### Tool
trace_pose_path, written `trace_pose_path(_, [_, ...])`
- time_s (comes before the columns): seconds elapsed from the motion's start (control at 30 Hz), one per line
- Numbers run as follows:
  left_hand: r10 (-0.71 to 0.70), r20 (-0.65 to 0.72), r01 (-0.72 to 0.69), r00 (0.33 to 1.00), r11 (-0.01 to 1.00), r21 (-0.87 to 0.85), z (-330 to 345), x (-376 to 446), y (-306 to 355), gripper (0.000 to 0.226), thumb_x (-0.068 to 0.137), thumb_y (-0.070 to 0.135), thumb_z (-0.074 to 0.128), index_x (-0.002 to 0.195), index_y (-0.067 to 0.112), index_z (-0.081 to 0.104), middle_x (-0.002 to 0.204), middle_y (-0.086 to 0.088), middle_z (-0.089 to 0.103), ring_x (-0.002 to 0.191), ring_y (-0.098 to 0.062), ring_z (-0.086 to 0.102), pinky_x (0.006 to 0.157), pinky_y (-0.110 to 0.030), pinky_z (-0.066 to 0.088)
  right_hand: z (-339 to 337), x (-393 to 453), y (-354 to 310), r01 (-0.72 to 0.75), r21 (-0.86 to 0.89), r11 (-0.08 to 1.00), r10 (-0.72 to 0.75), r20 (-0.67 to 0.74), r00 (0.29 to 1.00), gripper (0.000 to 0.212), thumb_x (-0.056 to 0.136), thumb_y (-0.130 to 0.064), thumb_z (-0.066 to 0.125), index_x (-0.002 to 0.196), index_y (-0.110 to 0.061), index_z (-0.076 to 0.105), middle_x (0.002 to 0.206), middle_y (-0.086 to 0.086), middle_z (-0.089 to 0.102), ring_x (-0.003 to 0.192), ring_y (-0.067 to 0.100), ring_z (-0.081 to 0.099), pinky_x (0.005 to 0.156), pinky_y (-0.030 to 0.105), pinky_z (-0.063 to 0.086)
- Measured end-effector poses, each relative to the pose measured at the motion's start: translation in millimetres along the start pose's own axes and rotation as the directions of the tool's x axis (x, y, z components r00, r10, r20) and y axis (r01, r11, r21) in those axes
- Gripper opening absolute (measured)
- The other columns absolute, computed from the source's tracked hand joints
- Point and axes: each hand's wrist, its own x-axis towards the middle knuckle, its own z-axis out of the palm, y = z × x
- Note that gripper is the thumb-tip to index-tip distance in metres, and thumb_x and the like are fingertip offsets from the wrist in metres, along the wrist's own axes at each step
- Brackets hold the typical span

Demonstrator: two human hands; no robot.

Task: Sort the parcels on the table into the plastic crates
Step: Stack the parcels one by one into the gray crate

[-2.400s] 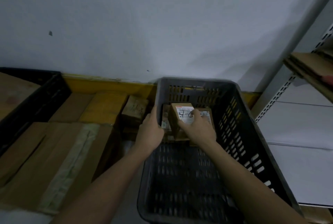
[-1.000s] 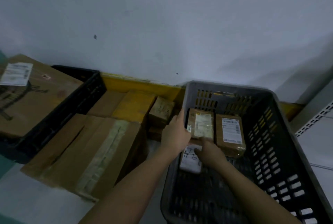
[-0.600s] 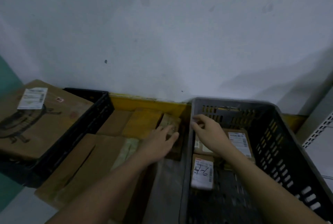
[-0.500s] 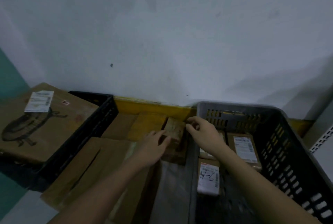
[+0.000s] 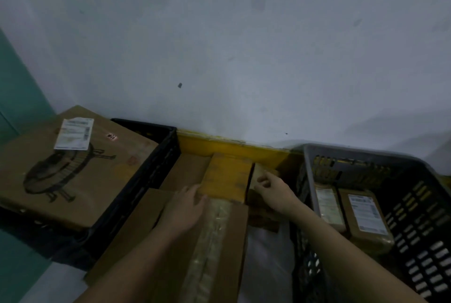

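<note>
Reaching between the crates, the right hand [image 5: 273,191] curls its fingers on the small brown parcel [image 5: 262,176] wedged just left of the grey crate [image 5: 366,156], while the left hand [image 5: 186,207] lies spread and flat on the long taped carton [image 5: 214,241]. That parcel sits ahead of the right hand, the nearer one; its long axis is hidden. I count two hands, two labelled parcels [image 5: 366,215] visible in the grey crate, and one black crate [image 5: 156,168] holding one big box [image 5: 73,168].
</note>
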Motion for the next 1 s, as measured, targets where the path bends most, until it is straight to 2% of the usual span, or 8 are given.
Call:
trace_pose_path(0.2, [-0.016, 0.001, 0.016, 1.0, 0.992, -0.126, 3, 20, -30, 0.046, 0.101, 0.047, 0.044, 0.144, 0.03, 0.042, 0.146, -0.001, 0.043, 0.133, -0.024, 0.041, 0.102, -0.038, 0.04, 36, 26, -8, -0.133, -0.021, 0.991, 0.133, 0.005, 0.991, 0.032, 0.096, -0.049, 0.056, 0.108, -0.02, 0.053, 0.091, 0.002, 0.065, 0.069, 0.019, 0.063, 0.059, 0.033, 0.053])
trace_pose_path(0.3, [0.004, 0.015, -0.002, 1.0, 0.985, -0.172, 2, 35, -38, 0.045, 0.102, 0.042, 0.045, 0.144, 0.026, 0.043, 0.143, -0.002, 0.046, 0.13, -0.024, 0.042, 0.103, -0.039, 0.042, 55, 40, -1, -0.217, 0.076, 0.973, 0.22, -0.024, 0.975, 0.031, 0.096, -0.04, 0.06, 0.091, -0.01, 0.066, 0.08, 0.008, 0.065, 0.07, 0.024, 0.062, 0.064, 0.035, 0.051])
trace_pose_path(0.4, [0.02, 0.006, -0.019, 1.0, 0.991, -0.135, 2, 50, -44, 0.044, 0.102, 0.042, 0.043, 0.144, 0.026, 0.044, 0.143, -0.001, 0.048, 0.131, -0.024, 0.041, 0.105, -0.042, 0.041, 73, 48, 7, -0.293, 0.165, 0.942, 0.302, -0.034, 0.953, 0.029, 0.097, -0.027, 0.06, 0.072, -0.012, 0.056, 0.072, 0.022, 0.058, 0.068, 0.033, 0.059, 0.062, 0.041, 0.05])
trace_pose_path(0.5, [0.068, -0.009, -0.068, 0.998, 0.992, -0.109, 4, 66, -47, 0.042, 0.102, 0.043, 0.041, 0.141, 0.027, 0.046, 0.141, -0.001, 0.051, 0.13, -0.025, 0.042, 0.106, -0.047, 0.039, 82, 51, 9, -0.312, 0.142, 0.94, 0.339, -0.258, 0.905, 0.023, 0.097, -0.029, 0.058, 0.095, -0.006, 0.062, 0.101, 0.024, 0.065, 0.091, 0.039, 0.062, 0.074, 0.051, 0.053])
trace_pose_path(0.6, [0.087, 0.029, -0.086, 0.996, 0.996, -0.028, 17, 72, -57, 0.046, 0.103, 0.048, 0.03, 0.144, 0.031, 0.043, 0.143, 0.003, 0.05, 0.134, -0.023, 0.04, 0.114, -0.048, 0.028, 78, 56, 15, -0.369, -0.089, 0.925, 0.289, -0.465, 0.837, 0.053, 0.096, -0.051, 0.052, 0.13, -0.011, 0.045, 0.14, 0.017, 0.039, 0.125, 0.038, 0.039, 0.089, 0.046, 0.044])
trace_pose_path(0.7, [0.18, -0.033, -0.172, 0.983, 0.972, 0.159, 36, 64, -70, 0.053, 0.103, 0.047, 0.014, 0.14, 0.035, 0.05, 0.137, 0.011, 0.056, 0.13, -0.013, 0.043, 0.12, -0.04, 0.007, 74, 71, 24, -0.393, -0.081, 0.916, 0.339, -0.368, 0.866, 0.069, 0.09, -0.06, 0.056, 0.141, -0.018, 0.034, 0.152, 0.016, 0.019, 0.136, 0.044, 0.024, 0.103, 0.056, 0.036])
trace_pose_path(0.77, [0.208, -0.071, -0.194, 0.976, 0.967, 0.165, 40, 63, -73, 0.059, 0.099, 0.048, 0.011, 0.136, 0.034, 0.055, 0.131, 0.013, 0.06, 0.126, -0.012, 0.046, 0.119, -0.037, 0.006, 76, 81, 30, -0.416, -0.01, 0.909, 0.396, -0.282, 0.874, 0.075, 0.088, -0.062, 0.059, 0.145, -0.022, 0.032, 0.156, 0.016, 0.012, 0.14, 0.047, 0.019, 0.108, 0.056, 0.032])
trace_pose_path(1.0, [0.224, -0.08, -0.205, 0.971, 0.959, 0.196, 41, 63, -74, 0.06, 0.097, 0.049, 0.013, 0.134, 0.034, 0.057, 0.123, 0.01, 0.063, 0.119, -0.016, 0.049, 0.116, -0.038, 0.012, 75, 91, 54, -0.381, 0.069, 0.922, 0.385, -0.274, 0.881, 0.067, 0.087, -0.061, 0.061, 0.141, -0.027, 0.04, 0.147, 0.017, 0.039, 0.129, 0.042, 0.042, 0.103, 0.056, 0.044])
